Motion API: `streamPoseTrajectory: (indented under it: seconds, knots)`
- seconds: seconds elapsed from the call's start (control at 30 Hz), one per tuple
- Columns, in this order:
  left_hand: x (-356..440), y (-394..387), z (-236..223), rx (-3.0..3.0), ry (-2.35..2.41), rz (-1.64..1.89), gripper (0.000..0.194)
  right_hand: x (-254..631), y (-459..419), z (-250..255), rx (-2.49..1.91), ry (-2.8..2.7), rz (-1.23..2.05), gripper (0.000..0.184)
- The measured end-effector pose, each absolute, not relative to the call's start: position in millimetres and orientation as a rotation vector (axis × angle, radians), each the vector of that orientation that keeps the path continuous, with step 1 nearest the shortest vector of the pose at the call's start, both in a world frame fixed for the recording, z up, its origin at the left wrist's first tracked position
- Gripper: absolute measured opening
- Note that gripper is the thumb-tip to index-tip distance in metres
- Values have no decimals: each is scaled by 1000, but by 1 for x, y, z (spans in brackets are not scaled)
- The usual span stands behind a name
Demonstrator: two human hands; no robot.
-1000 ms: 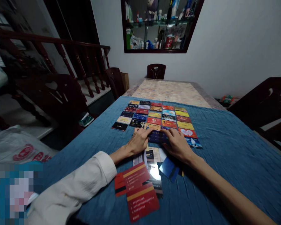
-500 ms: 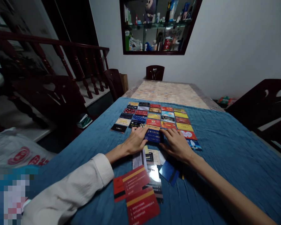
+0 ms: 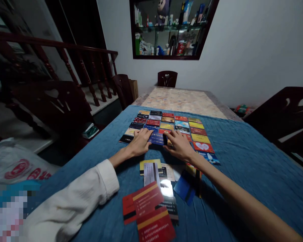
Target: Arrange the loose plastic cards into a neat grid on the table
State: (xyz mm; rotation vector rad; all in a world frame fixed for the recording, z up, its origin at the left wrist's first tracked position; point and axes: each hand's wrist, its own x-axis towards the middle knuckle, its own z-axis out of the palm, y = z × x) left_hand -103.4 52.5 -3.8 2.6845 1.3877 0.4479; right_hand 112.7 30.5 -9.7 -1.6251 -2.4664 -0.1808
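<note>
In the middle of the frame, the fingers of the left hand pinch the left end of a blue card. The right hand has its thumb and first finger bent in on the other end, so the card spans the two hands, printed face showing. Whether it touches what is below, I can't make out from here. Around and beyond them run close rows of cards, some partly covered by the hands. Lower in the frame is a loose pile: red cards at the bottom, a striped card right of centre, a yellow card higher up. A pale sleeve covers the left arm; the right forearm is bare. A blue cloth covers the near part of the tabletop. At top centre a chair stands below a cabinet; a bag sits lower left.
</note>
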Motion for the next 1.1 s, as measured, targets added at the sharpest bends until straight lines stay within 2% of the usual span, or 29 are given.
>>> streamPoseTrajectory:
  seconds: [0.2,0.33,0.6,1.1]
  knots:
    - [-112,76,-3,2679,1492,396,47,95,54,1,-1709,-2461,-101,56]
    - [-115,94,-4,2653,1520,371,51,87,71,1,-1735,-2449,-85,56]
    - [-122,128,-9,2649,1550,284,45,75,102,2,-1789,-2471,-31,48]
    - [-119,155,-23,2629,1567,149,40,74,129,-6,-1855,-2509,40,47]
